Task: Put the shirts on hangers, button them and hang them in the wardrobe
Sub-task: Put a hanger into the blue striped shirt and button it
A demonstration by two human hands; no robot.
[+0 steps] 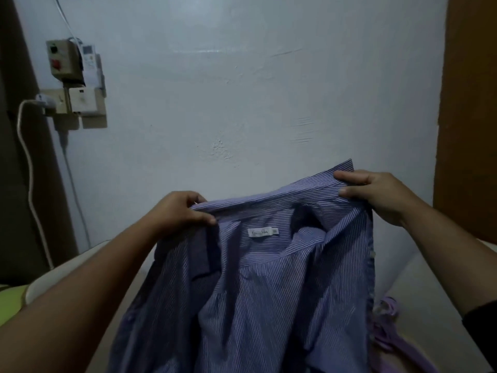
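Pale wall (pixel 242 90) behind; hands pinch shirt (pixel 269 292) collar; hem cropped.

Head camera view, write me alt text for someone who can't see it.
Both hands hold up a blue striped shirt by its collar, the left hand and right hand each pinching one end, label facing the camera. A purple hanger lies on a pale surface at lower right; a bluish wall is behind.
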